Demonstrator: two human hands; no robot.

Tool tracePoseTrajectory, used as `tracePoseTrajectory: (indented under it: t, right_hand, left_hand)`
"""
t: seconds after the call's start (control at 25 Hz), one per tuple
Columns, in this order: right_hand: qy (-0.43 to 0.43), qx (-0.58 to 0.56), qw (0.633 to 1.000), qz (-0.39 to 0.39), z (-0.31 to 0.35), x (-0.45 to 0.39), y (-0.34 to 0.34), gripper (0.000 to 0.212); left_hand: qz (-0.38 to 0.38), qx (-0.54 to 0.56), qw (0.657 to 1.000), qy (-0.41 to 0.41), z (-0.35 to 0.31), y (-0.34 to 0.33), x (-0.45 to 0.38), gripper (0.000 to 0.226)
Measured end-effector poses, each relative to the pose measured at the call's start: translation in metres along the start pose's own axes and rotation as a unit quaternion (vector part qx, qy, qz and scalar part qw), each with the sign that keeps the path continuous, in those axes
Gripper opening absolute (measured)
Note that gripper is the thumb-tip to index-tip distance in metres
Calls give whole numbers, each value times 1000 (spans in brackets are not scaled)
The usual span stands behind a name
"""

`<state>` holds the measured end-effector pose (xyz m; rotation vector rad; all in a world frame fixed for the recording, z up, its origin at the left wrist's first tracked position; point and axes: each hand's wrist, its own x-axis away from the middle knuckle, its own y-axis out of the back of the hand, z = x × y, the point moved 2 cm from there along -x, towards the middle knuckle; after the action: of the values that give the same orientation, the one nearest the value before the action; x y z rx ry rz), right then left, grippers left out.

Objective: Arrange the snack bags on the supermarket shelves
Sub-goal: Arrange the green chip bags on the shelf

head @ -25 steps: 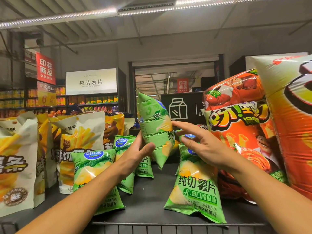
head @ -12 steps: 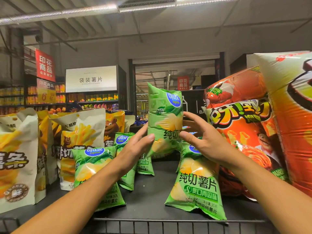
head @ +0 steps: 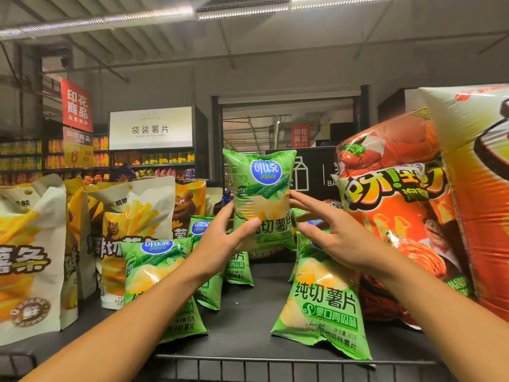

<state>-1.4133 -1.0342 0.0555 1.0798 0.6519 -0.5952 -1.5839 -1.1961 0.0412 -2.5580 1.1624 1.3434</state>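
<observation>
Green chip bag [head: 260, 199] held upright above dark shelf [head: 248, 312]; more green bags [head: 325, 301] standing either side.

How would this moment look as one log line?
left hand grips green chip bag | right hand open beside it | bag upright above shelf

Dark shelf [head: 248, 321], wire rail [head: 275, 368] along the front edge. On it, left: white-and-yellow fries bags [head: 30, 257], upright, several deep. Centre-left: three green chip bags [head: 162, 285] standing one behind another. Centre-right: another green bag [head: 325, 304] leaning back, more green ones behind it. Right: big orange bags [head: 399, 216], touching the green one beside them. Bare strip of shelf between the two green groups.
</observation>
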Motion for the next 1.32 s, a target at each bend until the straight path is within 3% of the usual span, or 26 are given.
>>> tracePoseTrajectory:
  t: [0.2,0.24,0.36,0.56,0.84,0.96,1.16,1.32]
  right_hand:
    - [-22,46,998,-29,-3,0,3,54]
    - [-23,50,998,-33,-4,0,3,51]
    - [-30,59,997,-26,-4,0,3,46]
    - [-58,86,995,-6,-8,0,2,47]
    - [-99,111,989,8,-15,0,6,48]
    - [-99,111,989,10,-14,-1,6,44]
    - [-96,113,989,10,-15,-1,5,36]
    - [-99,115,988,8,-15,-1,4,34]
  left_hand:
    - [-56,-13,997,59,8,7,-4,49]
    - [-50,-23,995,79,11,7,-5,44]
    - [-6,-50,991,127,21,2,-7,32]
    - [85,-83,973,197,32,-6,-2,33]
    - [148,-68,946,281,42,-6,4,61]
    - [155,-110,945,265,44,-7,3,64]
    - [105,-359,914,158,41,-10,-4,56]
    - [71,-406,902,127,40,-11,-5,54]
